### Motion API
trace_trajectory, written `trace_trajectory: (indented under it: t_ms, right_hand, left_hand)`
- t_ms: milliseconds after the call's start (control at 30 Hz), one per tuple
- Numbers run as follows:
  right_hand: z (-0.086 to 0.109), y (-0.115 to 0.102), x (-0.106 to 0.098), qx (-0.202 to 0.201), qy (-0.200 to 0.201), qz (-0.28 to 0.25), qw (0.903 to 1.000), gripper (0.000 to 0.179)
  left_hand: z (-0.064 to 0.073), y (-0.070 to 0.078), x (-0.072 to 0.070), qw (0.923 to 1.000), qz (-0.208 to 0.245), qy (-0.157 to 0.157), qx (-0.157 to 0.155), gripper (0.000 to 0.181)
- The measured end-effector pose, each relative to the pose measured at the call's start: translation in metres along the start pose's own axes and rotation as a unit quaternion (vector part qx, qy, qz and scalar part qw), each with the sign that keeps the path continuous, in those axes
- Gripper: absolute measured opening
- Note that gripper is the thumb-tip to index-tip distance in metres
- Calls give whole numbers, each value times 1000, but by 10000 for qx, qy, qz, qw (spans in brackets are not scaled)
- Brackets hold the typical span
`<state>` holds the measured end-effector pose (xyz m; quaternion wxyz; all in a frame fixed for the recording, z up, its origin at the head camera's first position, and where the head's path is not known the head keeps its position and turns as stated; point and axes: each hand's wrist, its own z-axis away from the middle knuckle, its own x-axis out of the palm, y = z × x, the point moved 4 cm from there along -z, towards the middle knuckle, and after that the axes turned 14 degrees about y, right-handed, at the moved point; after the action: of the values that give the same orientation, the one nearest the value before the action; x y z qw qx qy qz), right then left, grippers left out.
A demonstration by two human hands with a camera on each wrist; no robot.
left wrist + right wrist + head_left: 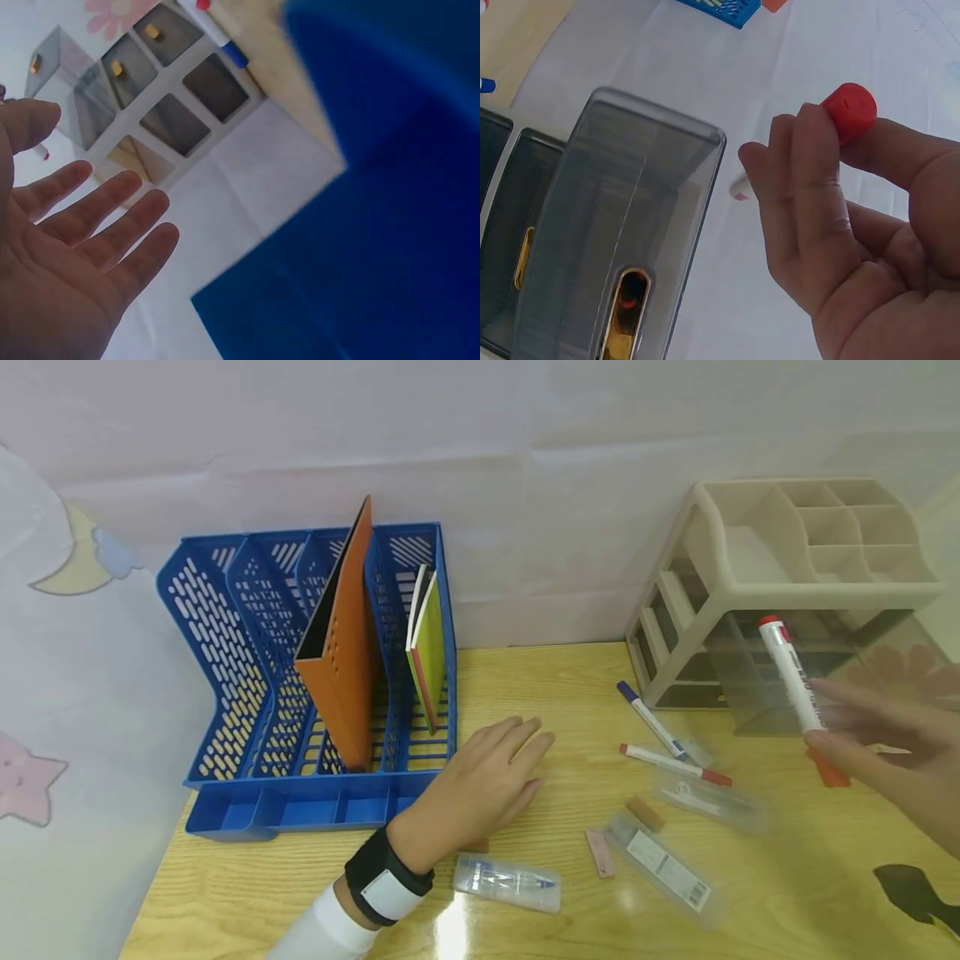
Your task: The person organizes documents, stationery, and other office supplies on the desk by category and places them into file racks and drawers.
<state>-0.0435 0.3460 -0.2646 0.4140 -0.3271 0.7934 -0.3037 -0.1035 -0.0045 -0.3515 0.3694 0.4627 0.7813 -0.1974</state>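
My right hand [892, 735] pinches a white marker [793, 677] with red ends between thumb and fingers. The marker is tilted in front of the cream desk organizer [832, 597]. In the right wrist view, the marker's red end [851, 112] points toward the camera. Beside that hand, a see-through drawer [630, 180] of the organizer is pulled out. My left hand [487, 777] holds nothing and hovers by the right front corner of the blue file rack [315, 802]. Its fingers look spread and relaxed in the left wrist view.
An orange folder [348, 668] and thin books [427, 652] stand in the rack. A blue-capped marker [652, 722] and a red marker [675, 764] lie before the organizer. Nearer lie clear pen cases [667, 868], a pink eraser [600, 852] and a dark object [911, 893].
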Motion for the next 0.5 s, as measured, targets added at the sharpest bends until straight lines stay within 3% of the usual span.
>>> trace_trajectory:
  t_ms: [267, 400, 500]
  right_hand:
    - [-29, 8, -12, 47, -11, 589, 9983, 54]
    - [-40, 18, -16, 106, -291, 602, 9977, 52]
    - [-49, 22, -18, 248, -638, 1358, 9884, 40]
  left_hand:
    - [19, 0, 3, 9982, -180, -495, 298, 55]
    - [28, 0, 7, 9940, -345, -892, 528, 57]
    - [33, 1, 9, 9901, -447, -1130, 699, 61]
